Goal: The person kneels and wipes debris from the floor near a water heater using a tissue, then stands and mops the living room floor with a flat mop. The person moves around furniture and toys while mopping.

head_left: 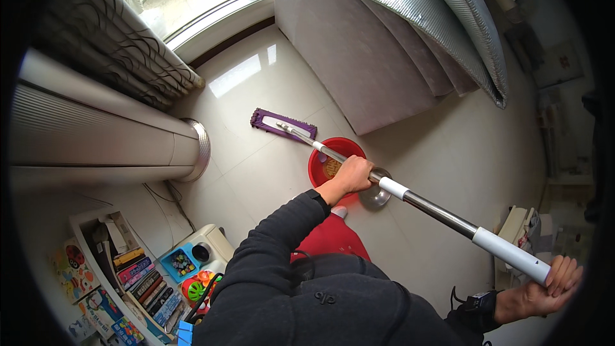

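Observation:
My left hand [352,173] is closed around the steel and white telescopic pole [435,214] of a mop. My right hand [554,288] grips the white handle end at the lower right. The purple flat mop head [301,131] lies on the tiled floor at the pole's far end. Beneath the pole, a red basin [317,173] holds something yellowish, partly covered by the pole and my left hand. A steel bowl [378,195] sits just right of it, partly hidden.
A tall silver floor-standing unit [102,128] and patterned curtain [128,57] are left, a glazed door [186,0] behind. A grey padded panel [333,64] with foil sheeting [442,13] stands at upper right. Books [141,282] and toys [198,288] fill the lower left; clutter [512,230] lines the right.

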`<act>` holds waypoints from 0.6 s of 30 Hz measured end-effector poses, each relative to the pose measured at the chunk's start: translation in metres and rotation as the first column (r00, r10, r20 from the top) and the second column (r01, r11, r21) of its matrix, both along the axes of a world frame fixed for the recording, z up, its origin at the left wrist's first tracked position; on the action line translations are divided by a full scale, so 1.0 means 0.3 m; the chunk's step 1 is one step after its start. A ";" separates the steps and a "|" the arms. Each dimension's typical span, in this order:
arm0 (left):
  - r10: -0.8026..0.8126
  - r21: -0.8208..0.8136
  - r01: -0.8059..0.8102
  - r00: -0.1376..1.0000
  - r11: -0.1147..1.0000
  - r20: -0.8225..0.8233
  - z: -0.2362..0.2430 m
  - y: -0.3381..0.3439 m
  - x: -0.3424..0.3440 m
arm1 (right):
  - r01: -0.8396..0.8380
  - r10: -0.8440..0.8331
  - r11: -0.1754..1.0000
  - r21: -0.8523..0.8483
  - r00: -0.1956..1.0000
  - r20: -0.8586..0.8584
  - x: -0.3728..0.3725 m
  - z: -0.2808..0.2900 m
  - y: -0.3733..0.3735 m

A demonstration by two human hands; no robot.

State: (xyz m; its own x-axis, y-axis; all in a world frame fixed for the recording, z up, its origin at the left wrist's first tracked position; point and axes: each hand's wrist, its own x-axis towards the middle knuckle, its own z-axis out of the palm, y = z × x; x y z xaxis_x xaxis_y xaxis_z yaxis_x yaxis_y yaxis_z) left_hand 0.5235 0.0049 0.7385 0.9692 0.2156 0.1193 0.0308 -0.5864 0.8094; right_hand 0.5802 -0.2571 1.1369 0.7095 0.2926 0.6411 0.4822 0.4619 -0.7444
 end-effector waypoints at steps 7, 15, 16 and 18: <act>0.156 -0.043 -0.154 0.987 0.987 0.033 -0.025 -0.033 -0.119 | 0.601 -0.595 0.799 0.037 0.778 0.203 -0.113 -0.073 0.065; 0.338 0.003 -0.339 0.939 0.941 0.057 -0.060 -0.253 -0.198 | -0.264 0.288 0.957 -0.117 0.907 0.308 -0.025 -0.136 -0.285; 0.363 0.012 -0.364 0.930 0.931 0.050 -0.064 -0.307 -0.206 | -0.465 0.474 0.880 -0.098 0.846 0.243 0.005 -0.141 -0.321; 0.432 0.021 -0.432 0.902 0.902 0.018 -0.069 -0.434 -0.231 | -0.692 0.700 0.712 -0.119 0.689 0.188 0.060 -0.126 -0.385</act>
State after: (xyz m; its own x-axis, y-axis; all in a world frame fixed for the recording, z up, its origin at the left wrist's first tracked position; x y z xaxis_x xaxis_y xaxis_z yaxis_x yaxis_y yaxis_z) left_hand 0.4542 -0.1253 0.7178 0.7801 0.6094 0.1414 0.2753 -0.5374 0.7972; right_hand 0.5981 -0.3725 1.0990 0.1466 0.6744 0.7237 0.1743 0.7025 -0.6900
